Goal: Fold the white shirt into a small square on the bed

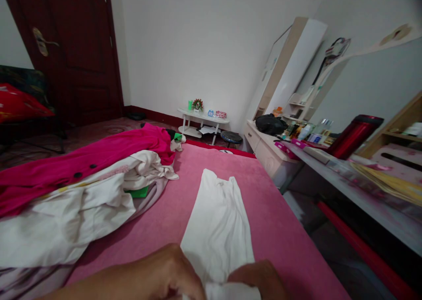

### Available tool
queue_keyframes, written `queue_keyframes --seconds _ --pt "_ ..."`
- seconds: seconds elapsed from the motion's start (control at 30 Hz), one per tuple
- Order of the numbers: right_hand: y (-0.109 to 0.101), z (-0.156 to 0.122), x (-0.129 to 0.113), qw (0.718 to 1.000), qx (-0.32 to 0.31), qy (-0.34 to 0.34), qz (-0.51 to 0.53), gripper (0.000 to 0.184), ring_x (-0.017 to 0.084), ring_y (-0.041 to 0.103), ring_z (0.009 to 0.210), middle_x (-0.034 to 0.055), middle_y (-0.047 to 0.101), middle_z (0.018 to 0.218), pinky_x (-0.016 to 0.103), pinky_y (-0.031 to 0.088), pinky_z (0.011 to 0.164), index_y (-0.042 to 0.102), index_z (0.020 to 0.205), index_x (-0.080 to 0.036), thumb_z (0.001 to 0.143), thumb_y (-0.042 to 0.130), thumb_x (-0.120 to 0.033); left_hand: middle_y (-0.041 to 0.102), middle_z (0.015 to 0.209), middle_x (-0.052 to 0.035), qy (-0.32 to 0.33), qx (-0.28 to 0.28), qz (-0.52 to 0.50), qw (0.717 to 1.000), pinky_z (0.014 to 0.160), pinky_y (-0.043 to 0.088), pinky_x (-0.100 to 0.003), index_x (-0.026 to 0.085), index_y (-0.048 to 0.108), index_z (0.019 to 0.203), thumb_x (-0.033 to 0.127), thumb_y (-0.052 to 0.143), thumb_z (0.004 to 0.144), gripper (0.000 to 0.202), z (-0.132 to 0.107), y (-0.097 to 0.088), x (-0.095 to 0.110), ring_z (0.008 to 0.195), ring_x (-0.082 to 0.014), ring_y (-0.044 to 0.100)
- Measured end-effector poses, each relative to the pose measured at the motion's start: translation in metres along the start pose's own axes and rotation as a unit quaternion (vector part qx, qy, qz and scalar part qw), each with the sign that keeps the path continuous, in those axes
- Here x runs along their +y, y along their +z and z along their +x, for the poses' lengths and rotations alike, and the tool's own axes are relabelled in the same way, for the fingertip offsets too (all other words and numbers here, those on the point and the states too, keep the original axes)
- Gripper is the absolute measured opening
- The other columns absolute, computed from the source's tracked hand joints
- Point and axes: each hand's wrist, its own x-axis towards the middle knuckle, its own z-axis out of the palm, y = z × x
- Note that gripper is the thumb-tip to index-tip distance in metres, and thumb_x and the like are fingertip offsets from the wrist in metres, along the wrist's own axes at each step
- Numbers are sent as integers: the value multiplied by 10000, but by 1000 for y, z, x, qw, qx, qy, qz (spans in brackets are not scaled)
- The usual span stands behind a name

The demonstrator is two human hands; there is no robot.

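A white top point(217, 221) lies lengthwise on the pink bed cover point(273, 221). Its far end dips between two raised corners, and soft creases run down its right half. At the bottom of the view my left hand point(176, 271) is closed on the near left part of the fabric. My right hand point(259, 276) pinches the near right part, where a fold of cloth shows under the thumb. The lower parts of both hands and the top's near end are cut off by the frame edge.
A heap of clothes lies left on the bed, with a bright pink buttoned garment point(132, 148) over white clothing point(75, 221). To the right, a cluttered desk point(349, 183) and a white dresser point(260, 146) stand beside the bed. Beyond its far edge are a small white table point(202, 117) and a round stool point(231, 137).
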Motion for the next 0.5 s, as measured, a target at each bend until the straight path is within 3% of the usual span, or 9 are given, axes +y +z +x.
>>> queue_keyframes --seconds 0.07,0.1,0.2,0.27,0.33,0.4,0.5 --pt "-1 2 -14 997 -18 17 71 197 190 669 538 -50 721 631 232 474 458 764 727 -342 681 640 -489 683 763 -30 -51 28 -71 996 637 449 -198 168 730 841 366 532 889 283 5 -1 3 686 -145 604" --pt "-5 8 -19 993 8 32 117 235 199 668 555 -29 722 643 238 473 462 762 738 -303 680 632 -490 660 718 -19 -71 51 -110 990 608 434 -197 151 717 784 372 563 868 282 12 -4 -1 643 -132 576" --pt "-23 38 -17 958 189 74 204 360 225 673 669 42 733 760 279 521 576 738 820 -207 711 600 -521 614 638 -6 -94 188 -204 956 548 408 -208 116 662 684 444 665 763 337 50 -24 -39 555 -113 519" --pt "-35 64 1 937 273 88 199 407 239 671 787 80 733 910 308 532 690 710 938 -172 722 610 -501 619 644 -21 -113 330 -163 923 492 374 -210 106 654 712 507 662 732 402 82 -43 -75 533 -122 510" --pt "-43 87 30 926 327 108 156 426 249 662 830 100 726 957 322 523 727 689 979 -151 699 639 -468 611 631 -13 -159 421 -51 892 491 357 -207 118 637 701 462 609 779 353 110 -61 -110 548 -130 523" --pt "-47 103 61 922 350 135 95 397 258 661 796 102 730 899 331 517 703 696 924 -141 710 603 -462 603 613 2 -202 444 32 872 523 355 -206 145 618 662 392 633 759 266 128 -73 -136 598 -145 547" --pt "-51 113 91 928 338 152 31 380 259 656 739 81 726 810 323 504 653 703 836 -145 743 538 -475 602 619 3 -245 455 149 843 573 342 -219 174 603 647 341 655 739 198 141 -75 -158 645 -156 558"
